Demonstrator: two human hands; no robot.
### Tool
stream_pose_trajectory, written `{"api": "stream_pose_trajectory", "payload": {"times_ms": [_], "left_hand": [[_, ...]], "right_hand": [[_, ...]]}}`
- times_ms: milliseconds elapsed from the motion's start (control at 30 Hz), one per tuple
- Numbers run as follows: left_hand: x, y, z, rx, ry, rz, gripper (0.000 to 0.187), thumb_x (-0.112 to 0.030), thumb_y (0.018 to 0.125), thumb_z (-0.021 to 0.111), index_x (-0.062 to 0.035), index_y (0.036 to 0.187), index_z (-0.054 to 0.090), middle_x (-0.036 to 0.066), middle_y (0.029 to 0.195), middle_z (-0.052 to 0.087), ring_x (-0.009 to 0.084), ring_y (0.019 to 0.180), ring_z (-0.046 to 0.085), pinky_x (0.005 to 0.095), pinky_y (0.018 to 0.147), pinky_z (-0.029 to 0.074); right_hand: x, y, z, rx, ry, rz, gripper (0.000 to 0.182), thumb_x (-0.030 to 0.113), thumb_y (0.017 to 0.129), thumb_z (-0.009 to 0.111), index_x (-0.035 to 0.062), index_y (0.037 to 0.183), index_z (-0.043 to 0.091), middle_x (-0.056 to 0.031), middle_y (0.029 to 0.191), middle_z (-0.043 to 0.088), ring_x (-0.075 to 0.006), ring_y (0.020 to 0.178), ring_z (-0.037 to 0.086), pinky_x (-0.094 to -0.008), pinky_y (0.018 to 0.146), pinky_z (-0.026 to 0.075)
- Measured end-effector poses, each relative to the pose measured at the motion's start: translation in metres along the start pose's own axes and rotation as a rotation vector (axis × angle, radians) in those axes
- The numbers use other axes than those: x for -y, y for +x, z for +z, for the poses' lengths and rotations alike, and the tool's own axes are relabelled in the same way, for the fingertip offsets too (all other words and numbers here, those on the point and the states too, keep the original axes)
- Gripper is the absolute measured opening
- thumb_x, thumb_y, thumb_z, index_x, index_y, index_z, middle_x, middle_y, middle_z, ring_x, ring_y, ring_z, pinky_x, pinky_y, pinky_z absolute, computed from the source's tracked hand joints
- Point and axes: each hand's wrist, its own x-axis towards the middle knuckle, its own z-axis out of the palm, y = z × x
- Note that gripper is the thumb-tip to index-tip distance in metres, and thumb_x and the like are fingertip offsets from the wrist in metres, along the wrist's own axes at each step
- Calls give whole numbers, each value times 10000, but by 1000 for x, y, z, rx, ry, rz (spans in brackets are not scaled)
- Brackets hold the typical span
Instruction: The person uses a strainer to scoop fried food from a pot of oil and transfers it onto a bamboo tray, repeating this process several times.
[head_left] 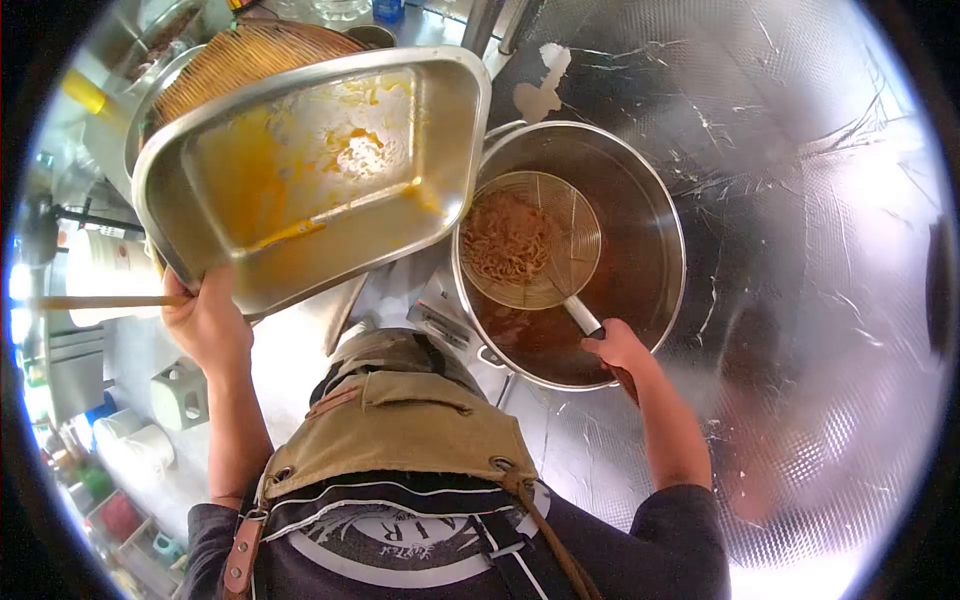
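My left hand (207,322) grips the near left corner of a deep rectangular metal pan (345,252), which is tilted, with yellow oily residue smeared inside. A thin wooden stick (110,302) juts out leftward from the same hand. My right hand (618,350) is wrapped round the dark handle of a round wire strainer (580,238). Brown, shredded-looking food (508,236) fills the left part of its mesh. The strainer is inside the mouth of a large metal pot (642,190), over reddish-brown liquid (622,295). The pan's right edge overlaps the pot's left rim in this view.
Crinkled foil-like sheeting (800,300) covers the area right of the pot. Behind the pan sits a ribbed tan, woven-looking piece (255,60) in a round metal vessel. White containers (130,440) and other kitchen items stand at the lower left.
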Motion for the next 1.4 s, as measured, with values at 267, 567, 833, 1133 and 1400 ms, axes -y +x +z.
{"api": "stream_pose_trajectory", "payload": {"times_ms": [267,567,833,1133,1400], "left_hand": [[2,-6,3,46,5,35,149,16,780,612,10,929,623,8,847,611,82,756,526,214,698,417],[11,-8,-34,-4,115,33,271,20,788,606,58,1056,618,85,943,653,164,829,588,287,768,466],[25,-9,-65,8,6,20,324,37,757,610,60,1080,603,75,948,640,150,831,580,274,764,462],[8,-10,7,153,-128,-223,385,42,728,523,45,1110,570,101,919,618,192,791,603,278,694,486],[11,-19,60,319,-407,-555,367,135,651,483,35,985,597,80,861,631,173,708,597,247,612,475]], "right_hand": [[-4,-2,-11,73,-31,37,369,246,793,712,-92,889,601,-115,640,598,-201,515,595,-364,497,477],[-21,73,9,82,-430,-47,412,300,784,715,-107,776,652,-186,665,652,-277,603,659,-407,619,514],[7,96,32,157,-120,-29,363,271,766,747,-57,667,625,-143,575,595,-232,473,573,-390,497,457],[-3,9,1,61,65,-21,341,253,799,712,-65,763,596,-91,584,559,-177,458,543,-344,447,426],[-6,-15,-1,-12,67,2,443,309,774,712,-102,881,585,-156,683,617,-230,532,609,-383,519,493]]}}
